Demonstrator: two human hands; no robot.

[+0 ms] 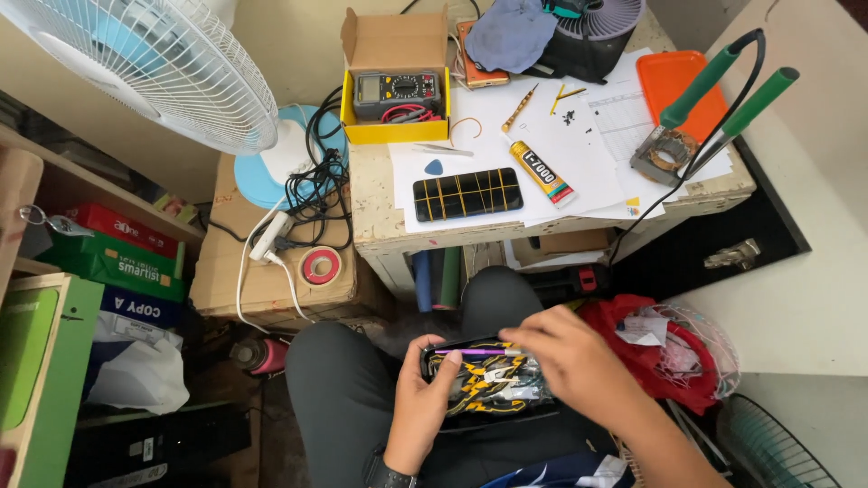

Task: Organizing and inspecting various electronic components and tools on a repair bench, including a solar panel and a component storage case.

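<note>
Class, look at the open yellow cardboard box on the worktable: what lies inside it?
Inside the yellow cardboard box lies a grey digital multimeter with a yellow dial ring, with red and black test leads bundled in front of it. Anything beneath the meter is covered and cannot be seen.

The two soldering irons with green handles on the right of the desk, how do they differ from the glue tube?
The soldering irons are long, green-handled, corded and propped up at a slant on a stand; the glue tube is short, yellow and black with a red end, and lies flat on white paper. Both point diagonally across the desk.
</note>
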